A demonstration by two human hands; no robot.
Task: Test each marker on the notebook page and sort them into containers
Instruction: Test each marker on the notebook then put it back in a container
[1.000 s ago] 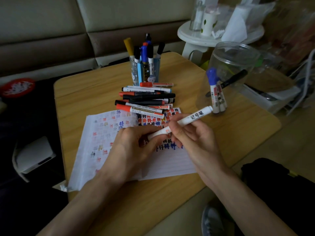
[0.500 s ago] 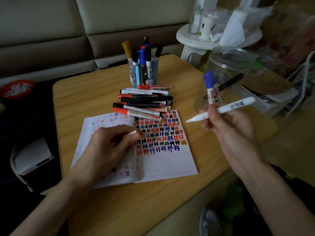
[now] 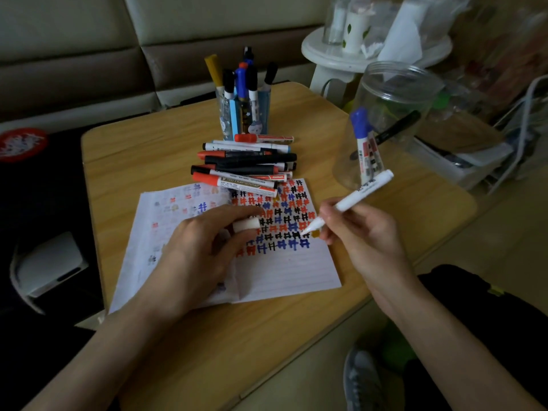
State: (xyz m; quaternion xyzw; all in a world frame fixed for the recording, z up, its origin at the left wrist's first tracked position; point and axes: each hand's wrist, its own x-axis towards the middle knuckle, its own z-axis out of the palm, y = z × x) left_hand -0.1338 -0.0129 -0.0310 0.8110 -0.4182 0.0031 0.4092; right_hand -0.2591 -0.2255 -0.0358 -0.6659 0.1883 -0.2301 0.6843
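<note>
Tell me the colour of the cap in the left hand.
White cap, clearest in head view.

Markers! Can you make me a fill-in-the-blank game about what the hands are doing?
The right hand holds a ____ marker.
The left hand pinches its ____.
The marker's tip is over the open ____.
Missing words: white; cap; notebook.
</note>
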